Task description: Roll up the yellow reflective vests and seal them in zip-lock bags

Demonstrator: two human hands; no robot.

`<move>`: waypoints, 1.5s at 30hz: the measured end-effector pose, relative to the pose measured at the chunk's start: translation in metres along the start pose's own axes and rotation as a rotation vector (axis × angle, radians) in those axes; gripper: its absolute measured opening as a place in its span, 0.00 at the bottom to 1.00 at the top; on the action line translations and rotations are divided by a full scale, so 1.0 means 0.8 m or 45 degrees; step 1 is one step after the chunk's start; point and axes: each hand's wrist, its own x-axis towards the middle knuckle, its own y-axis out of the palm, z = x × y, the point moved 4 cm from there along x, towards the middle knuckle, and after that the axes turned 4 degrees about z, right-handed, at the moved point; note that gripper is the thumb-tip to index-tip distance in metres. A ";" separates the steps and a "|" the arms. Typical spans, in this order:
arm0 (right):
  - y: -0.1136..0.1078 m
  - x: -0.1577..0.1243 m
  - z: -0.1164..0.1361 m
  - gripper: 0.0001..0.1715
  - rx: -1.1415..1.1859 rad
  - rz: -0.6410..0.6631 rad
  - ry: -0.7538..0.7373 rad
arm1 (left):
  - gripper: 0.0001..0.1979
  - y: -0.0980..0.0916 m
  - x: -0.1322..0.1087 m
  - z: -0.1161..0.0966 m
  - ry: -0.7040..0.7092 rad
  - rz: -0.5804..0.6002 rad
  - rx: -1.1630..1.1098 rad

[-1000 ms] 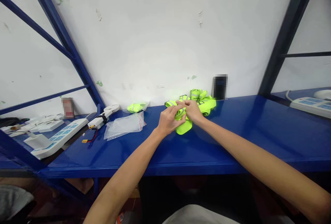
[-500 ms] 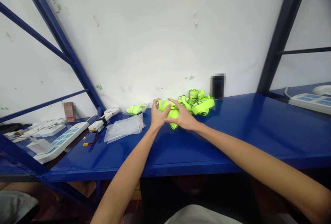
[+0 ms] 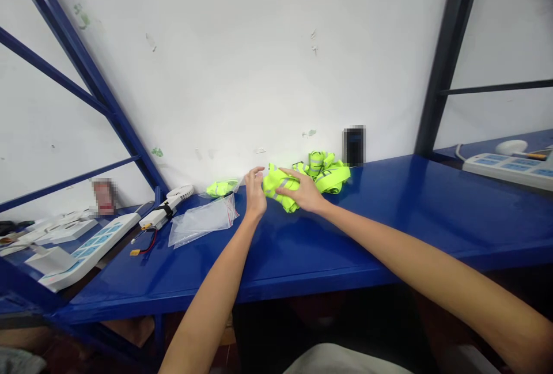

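Note:
A bundle of neon-yellow reflective strap [image 3: 280,185] with silvery stripes is in front of me, just above or on the blue table. My right hand [image 3: 305,192] grips it from the right, thumb across its front and fingers over the top. Beside its left edge is my left hand [image 3: 256,192], fingers raised and slightly bent, not wrapped round the bundle; whether it touches is hard to see. Behind my right hand lies a pile of similar yellow reflective straps [image 3: 332,177] with dark buckles or sliders.
Clear zip bags [image 3: 203,221] lie left on the blue table [image 3: 389,224], near a bagged yellow strap [image 3: 221,188]. Further left are a white handheld fan [image 3: 179,192], a wired connector [image 3: 142,250] and a power strip [image 3: 90,250]. A blurred dark object [image 3: 354,146] leans on the wall.
My left hand has loosened from the bundle and shifted to its left side. The bundle has turned, showing more striped folds, while my right hand keeps holding it. The view has shifted slightly right.

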 end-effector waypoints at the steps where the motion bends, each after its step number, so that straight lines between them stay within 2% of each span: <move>1: -0.004 0.001 0.000 0.36 0.030 -0.032 0.025 | 0.19 -0.012 0.002 -0.005 0.088 -0.039 0.165; 3: -0.013 0.002 0.000 0.37 0.042 -0.058 0.049 | 0.16 -0.036 0.005 -0.009 0.217 -0.007 0.519; 6: -0.019 -0.002 0.003 0.37 -0.005 -0.023 0.068 | 0.14 -0.071 0.007 0.002 0.217 0.229 0.922; 10: -0.014 -0.008 0.008 0.37 -0.081 0.036 0.064 | 0.20 -0.114 0.005 0.030 -0.078 0.285 1.233; 13: -0.008 -0.010 0.011 0.36 -0.122 0.073 0.034 | 0.20 -0.125 0.002 0.051 -0.313 0.373 1.367; 15: -0.004 -0.011 0.011 0.36 -0.144 0.095 0.010 | 0.18 -0.126 0.001 0.059 -0.344 0.404 1.406; 18: 0.002 -0.015 0.011 0.36 -0.180 0.154 -0.039 | 0.15 -0.125 0.004 0.060 -0.246 0.353 1.340; 23: 0.014 -0.020 0.018 0.36 -0.109 0.225 -0.106 | 0.12 -0.105 0.004 0.048 -0.132 0.380 0.778; 27: 0.015 -0.018 0.019 0.36 0.048 0.164 -0.030 | 0.16 -0.073 -0.005 0.040 -0.120 0.540 0.427; 30: 0.017 -0.017 0.015 0.36 -0.025 0.178 -0.065 | 0.17 -0.055 -0.013 0.038 -0.108 0.616 0.253; 35: 0.021 -0.019 0.009 0.36 -0.187 0.201 -0.151 | 0.15 -0.051 -0.018 0.030 0.014 0.521 0.317; 37: 0.021 -0.018 0.008 0.35 -0.240 0.192 -0.136 | 0.13 -0.050 -0.019 0.023 0.124 0.486 0.384; 41: 0.021 -0.017 0.007 0.35 -0.325 0.191 -0.072 | 0.11 -0.051 -0.023 0.005 0.326 0.320 0.468; 45: 0.023 -0.019 0.014 0.34 -0.348 0.262 -0.135 | 0.09 -0.049 -0.026 0.001 0.364 0.265 0.462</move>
